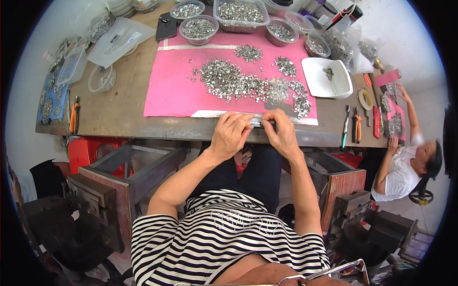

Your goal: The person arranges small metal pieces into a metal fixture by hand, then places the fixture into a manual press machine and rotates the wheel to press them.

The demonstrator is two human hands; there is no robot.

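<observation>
At the table's front edge my left hand [231, 133] and my right hand [281, 131] are close together, fingers bent into pinches. A narrow silvery strip [256, 122] spans the gap between their fingertips, and both hands grip it; its ends are hidden by my fingers. Just beyond them lies a pink mat [174, 86] with a pale band along its near edge. A large heap of small shiny metal pieces [222, 78] covers its middle. Thin clear or silvery slivers [279, 89] lie to the right of that heap, beside a smaller pile of metal pieces [301, 102].
Tubs of metal pieces [241, 13] line the back. A white tray [317, 78] sits right of the mat. Orange-handled pliers [357, 127] and a green toothbrush [345, 127] lie at right, other pliers [75, 117] at left. A co-worker [405, 164] sits at far right.
</observation>
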